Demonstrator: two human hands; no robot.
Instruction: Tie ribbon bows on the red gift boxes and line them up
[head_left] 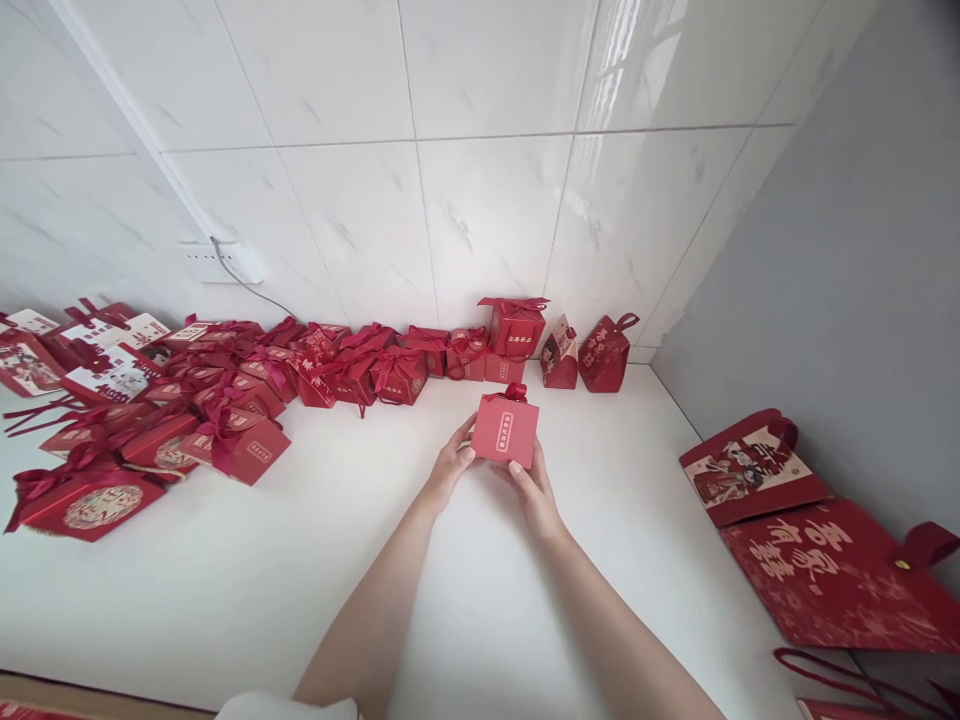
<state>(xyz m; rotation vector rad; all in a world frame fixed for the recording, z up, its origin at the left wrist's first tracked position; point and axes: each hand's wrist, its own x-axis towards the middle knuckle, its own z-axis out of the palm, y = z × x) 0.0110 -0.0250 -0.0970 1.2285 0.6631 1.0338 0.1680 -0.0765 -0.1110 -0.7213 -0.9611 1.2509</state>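
Head view. Principal item: small red box [504,432], framed pale lettering on the near face, dark red ribbon bow [516,392] at the top. Location: between both hands, over the middle of the desk [465,610], short of the goods along the tiled wall [495,220].

Left hand [450,465]: fingers closed on the box's left side, thumb at its lower corner. Right hand [538,495]: fingers gripping the lower right, thumb against the near face. Whether the underside touches the desk is hard to tell, the hands covering that edge.

Surroundings: beyond, an upper box [517,328] stacked on a lower box [505,368]; beside them, two peaked cartons [604,355]; to the left, a crowded group of ribboned boxes [247,450]; to the right, a large red bag [847,570].

Risks, as judged: uneven thumb pressure could dent the card walls; a forward knock could topple the stacked pair; the bow might catch or loosen if brushed.
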